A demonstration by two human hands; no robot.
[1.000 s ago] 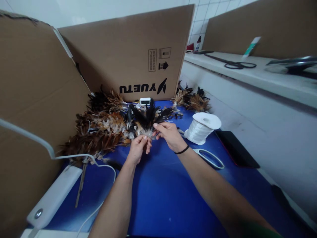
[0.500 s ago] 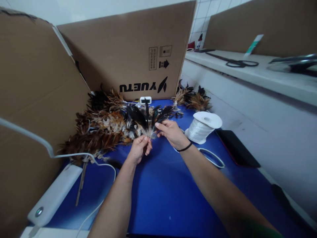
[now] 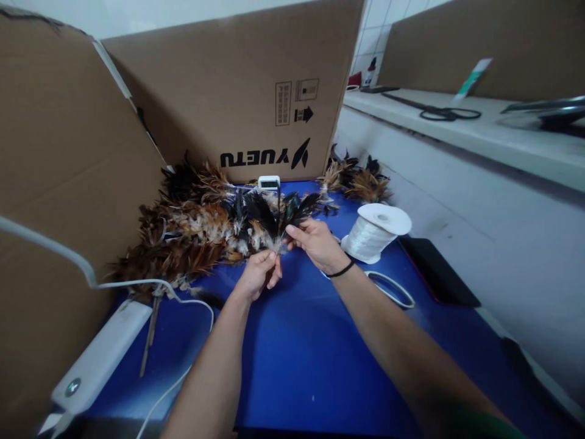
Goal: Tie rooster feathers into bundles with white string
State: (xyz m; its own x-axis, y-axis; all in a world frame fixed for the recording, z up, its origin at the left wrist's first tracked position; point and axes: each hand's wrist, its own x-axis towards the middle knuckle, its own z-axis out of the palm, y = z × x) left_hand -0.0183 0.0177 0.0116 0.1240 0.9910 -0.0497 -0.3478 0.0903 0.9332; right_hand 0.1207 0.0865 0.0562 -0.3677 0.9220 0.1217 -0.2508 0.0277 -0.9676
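Observation:
Black feathers fan upward between my hands, their pale fluffy bases drawn together at the bottom. My left hand pinches those bases between thumb and fingers. On the right side of the fan, my right hand has thumb and forefinger closed on the lower part of the feathers; a dark band circles that wrist. Right behind the held feathers lies a heap of brown and black feathers. Right of my right hand stands a spool of white ribbon.
A cardboard box walls the back of the blue table, another panel the left. White scissor handles, a dark tablet-like slab and more feathers lie right. A white power bank with a cable lies left; black scissors rest on the ledge.
The upright black feather in the middle of the fan has tilted and sits lower, baring the small white display behind. Both hands keep nearly the same place and grip.

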